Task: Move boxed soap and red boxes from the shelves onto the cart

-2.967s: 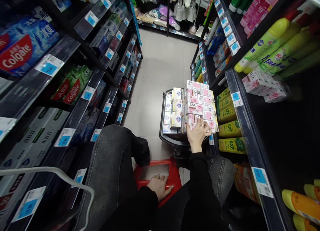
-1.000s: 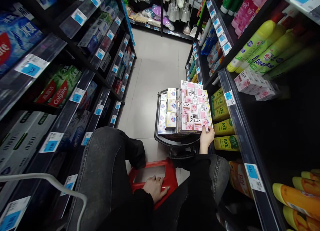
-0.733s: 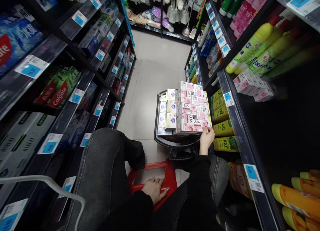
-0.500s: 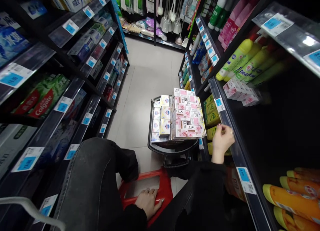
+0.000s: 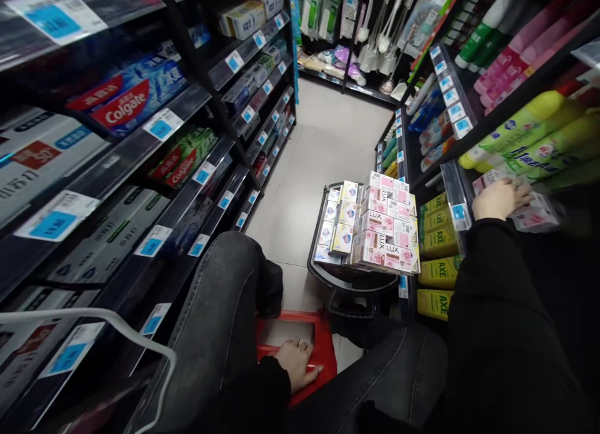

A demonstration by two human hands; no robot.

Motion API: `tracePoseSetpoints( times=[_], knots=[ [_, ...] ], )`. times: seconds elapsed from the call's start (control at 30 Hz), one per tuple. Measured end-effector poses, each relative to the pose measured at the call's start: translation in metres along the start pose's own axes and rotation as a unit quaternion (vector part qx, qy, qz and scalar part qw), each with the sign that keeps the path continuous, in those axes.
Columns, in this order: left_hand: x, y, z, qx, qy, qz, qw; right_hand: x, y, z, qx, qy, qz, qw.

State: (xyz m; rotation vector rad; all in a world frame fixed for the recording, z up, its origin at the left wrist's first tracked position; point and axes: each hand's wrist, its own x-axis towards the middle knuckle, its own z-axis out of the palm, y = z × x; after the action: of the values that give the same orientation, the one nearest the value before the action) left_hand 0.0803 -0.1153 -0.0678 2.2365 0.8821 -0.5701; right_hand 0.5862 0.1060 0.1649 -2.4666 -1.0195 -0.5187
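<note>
My right hand [image 5: 500, 199] is in the right-hand shelf, its fingers bent over a row of pink-and-white soap boxes [image 5: 535, 214]; the fingertips are partly hidden. Down between my knees, my left hand [image 5: 296, 361] lies open with its fingers spread on a red plastic piece [image 5: 323, 343] with a rectangular opening. In front of my legs stands a black basket [image 5: 323, 277]. It is stacked above its rim with pink LUX soap boxes [image 5: 380, 224] and yellow-and-white soap boxes [image 5: 347, 212].
Toothpaste boxes [image 5: 135, 102] fill the left shelves. Yellow AXE packs [image 5: 437, 271] sit low on the right, beneath yellow bottles [image 5: 525, 131]. The grey floor [image 5: 323, 127] runs to a rack of brushes [image 5: 375, 46]. A white cable [image 5: 117, 324] crosses the lower left.
My right hand has moved right and up from beside the basket onto the soap boxes in the shelf. My left hand stays on the red plastic. The view has swung left.
</note>
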Motion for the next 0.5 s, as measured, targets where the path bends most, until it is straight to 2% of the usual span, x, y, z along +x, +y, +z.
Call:
tracePoseSetpoints(
  times=[0.1, 0.17, 0.23, 0.3, 0.33, 0.37, 0.4, 0.5],
  knots=[
    [0.002, 0.0, 0.004, -0.002, 0.014, 0.004, 1.0, -0.011, -0.002, -0.011, -0.048, 0.006, -0.007, 0.999],
    [0.003, -0.001, 0.005, -0.007, 0.017, 0.007, 1.0, -0.024, -0.007, -0.026, -0.017, 0.014, -0.021, 1.0],
    [0.002, -0.001, 0.006, -0.009, 0.015, 0.008, 1.0, -0.048, -0.016, -0.045, 0.115, 0.042, 0.02, 0.992],
    [0.001, -0.001, 0.007, -0.012, 0.013, 0.0, 1.0, -0.087, -0.027, -0.063, 0.292, 0.041, 0.086, 0.952],
    [0.001, -0.001, 0.007, -0.016, 0.015, -0.005, 1.0, -0.111, -0.034, -0.07, 0.395, 0.01, 0.119, 0.911],
    [0.001, -0.001, 0.007, -0.023, 0.016, -0.011, 1.0, -0.138, -0.041, -0.076, 0.502, -0.039, 0.144, 0.852],
    [0.002, -0.001, 0.007, -0.037, 0.016, -0.021, 0.999, -0.166, -0.048, -0.08, 0.598, -0.09, 0.169, 0.779],
    [0.01, -0.001, -0.005, -0.174, 0.018, -0.071, 0.982, -0.242, -0.067, -0.079, 0.791, -0.199, 0.247, 0.523]
  ],
)
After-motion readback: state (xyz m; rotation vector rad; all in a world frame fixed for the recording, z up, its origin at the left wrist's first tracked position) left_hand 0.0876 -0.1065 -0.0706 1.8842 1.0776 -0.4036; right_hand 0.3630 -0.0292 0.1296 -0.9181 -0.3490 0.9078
